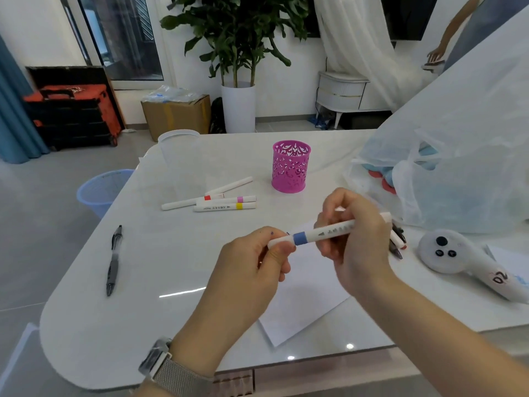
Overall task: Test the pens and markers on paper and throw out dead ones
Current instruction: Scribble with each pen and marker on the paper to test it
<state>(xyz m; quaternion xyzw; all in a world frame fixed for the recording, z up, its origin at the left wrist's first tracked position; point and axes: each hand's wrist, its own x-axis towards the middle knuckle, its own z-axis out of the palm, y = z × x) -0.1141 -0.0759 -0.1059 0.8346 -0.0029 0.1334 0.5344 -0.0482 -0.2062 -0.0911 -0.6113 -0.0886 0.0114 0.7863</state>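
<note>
Both hands hold one white marker with a blue band [312, 234] level above a white sheet of paper [303, 305]. My left hand [252, 270] pinches its capped left end; my right hand [355, 239] wraps around the barrel. Three white markers with red, pink and yellow bands [217, 200] lie side by side further back on the table, with a fourth white one angled behind them. A black pen [114, 260] lies alone at the left. More pens [398, 242] peek out beyond my right hand.
A pink openwork pen cup [290, 167] stands at mid-table. A blue waste basket [103, 190] sits on the floor past the table's left edge. A large white plastic bag [446, 167] and a white handheld controller [458, 259] fill the right side. A clear cup [177, 149] stands at the back left.
</note>
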